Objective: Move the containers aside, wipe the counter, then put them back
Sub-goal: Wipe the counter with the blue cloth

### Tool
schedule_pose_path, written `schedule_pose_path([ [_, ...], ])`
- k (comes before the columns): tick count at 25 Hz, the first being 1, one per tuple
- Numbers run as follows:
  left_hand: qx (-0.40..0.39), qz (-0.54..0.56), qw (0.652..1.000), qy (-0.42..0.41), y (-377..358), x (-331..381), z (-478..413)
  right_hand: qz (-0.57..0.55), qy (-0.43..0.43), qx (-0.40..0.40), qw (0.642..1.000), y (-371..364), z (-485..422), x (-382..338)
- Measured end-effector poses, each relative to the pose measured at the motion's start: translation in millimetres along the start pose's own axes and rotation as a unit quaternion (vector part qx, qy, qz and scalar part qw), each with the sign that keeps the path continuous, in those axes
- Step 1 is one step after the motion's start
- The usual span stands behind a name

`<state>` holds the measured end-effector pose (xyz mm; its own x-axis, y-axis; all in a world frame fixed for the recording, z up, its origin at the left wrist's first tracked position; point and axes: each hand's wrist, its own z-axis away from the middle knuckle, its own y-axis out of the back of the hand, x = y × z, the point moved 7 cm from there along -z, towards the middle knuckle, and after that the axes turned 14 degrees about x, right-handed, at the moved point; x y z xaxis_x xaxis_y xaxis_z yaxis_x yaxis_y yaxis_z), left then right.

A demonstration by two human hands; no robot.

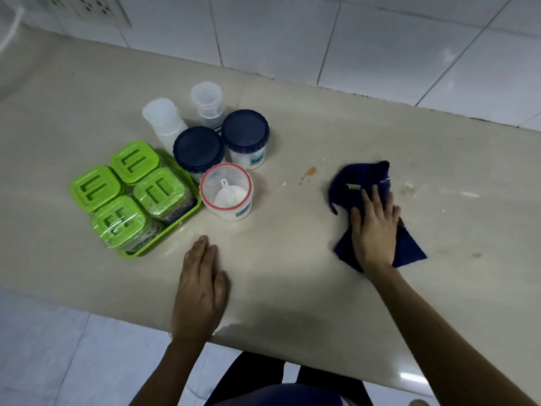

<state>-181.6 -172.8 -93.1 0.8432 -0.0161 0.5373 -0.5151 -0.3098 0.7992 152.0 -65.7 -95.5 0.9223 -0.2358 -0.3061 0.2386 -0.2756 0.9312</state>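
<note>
The containers stand grouped on the left of the beige counter (pixel 292 259). A green tray (pixel 187 213) holds several green-lidded boxes (pixel 95 189). Behind it stand two blue-lidded jars (pixel 245 133) and two clear plastic cups (pixel 206 98). In front is a clear jar with a red rim (pixel 227 190) and a white scoop inside. My right hand (pixel 373 230) presses flat on a dark blue cloth (pixel 360 177) to the right. My left hand (pixel 199 288) lies flat on the counter near the front edge, holding nothing.
Brown stains (pixel 308 172) mark the counter left of the cloth, and crumbs (pixel 408 187) lie to its right. A white tiled wall (pixel 380 48) runs behind, with a socket plate (pixel 87 7) at the top left. The floor shows below the front edge.
</note>
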Motion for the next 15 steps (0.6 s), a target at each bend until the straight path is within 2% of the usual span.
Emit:
schedule_pose_path([
  [2, -0.012, -0.011, 1.000, -0.010, -1.2, 1.5, 0.0, -0.019, 0.095, -0.024, 0.995, -15.2, 30.2, -63.4],
  [4, -0.027, -0.020, 0.999, -0.017, -2.5, 1.6, 1.5, -0.026, 0.214, -0.055, 0.975, -25.6, 54.9, -102.8],
  [7, -0.066, -0.022, 0.994, -0.078, -5.4, 17.8, 3.4, -0.042, 0.275, -0.069, 0.958, -27.2, 39.3, -92.1],
  [8, -0.082, -0.022, 0.991, -0.101, -10.5, 26.5, -0.9, -0.041, 0.266, -0.063, 0.961, -25.7, 23.7, -77.9],
  [10, -0.093, -0.014, 0.986, -0.135, -23.6, 47.1, -13.7, -0.021, 0.193, -0.047, 0.980, -20.4, -14.6, -33.4],
  [12, -0.086, -0.010, 0.986, -0.142, -37.3, 61.6, -27.4, 0.008, 0.101, -0.034, 0.994, -9.2, -45.9, 16.2],
  [15, -0.076, -0.012, 0.988, -0.135, -49.9, 61.6, -38.3, 0.017, 0.023, -0.020, 0.999, -1.0, -54.2, 48.7],
])
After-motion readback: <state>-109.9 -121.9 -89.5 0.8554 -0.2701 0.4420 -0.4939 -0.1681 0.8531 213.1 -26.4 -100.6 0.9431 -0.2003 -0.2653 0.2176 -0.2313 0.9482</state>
